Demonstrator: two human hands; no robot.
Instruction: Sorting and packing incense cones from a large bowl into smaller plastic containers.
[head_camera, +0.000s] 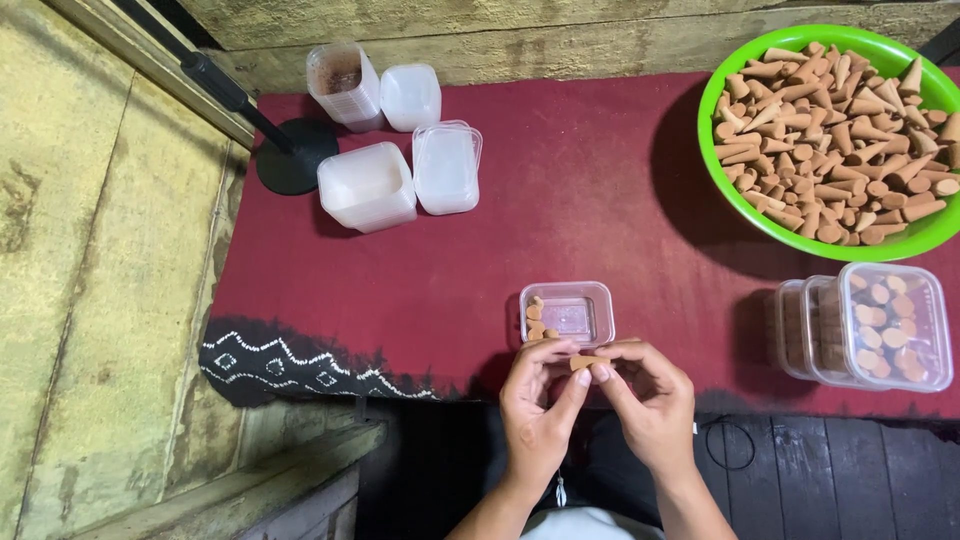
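Head view: my left hand (537, 405) and right hand (652, 400) pinch one brown cone (583, 362) between fingertips, just below small clear box (568, 313) on red cloth (560, 190). Box holds few cones along left wall, mostly unfilled. Filled lidded boxes (868, 325) stacked on side at right edge. Green bowl (925, 235) top right heaped with cones, so plenty left by my judgement. Empty clear tubs and lids (395, 150) upper left, beside black stand base (295, 155). No labels visible.
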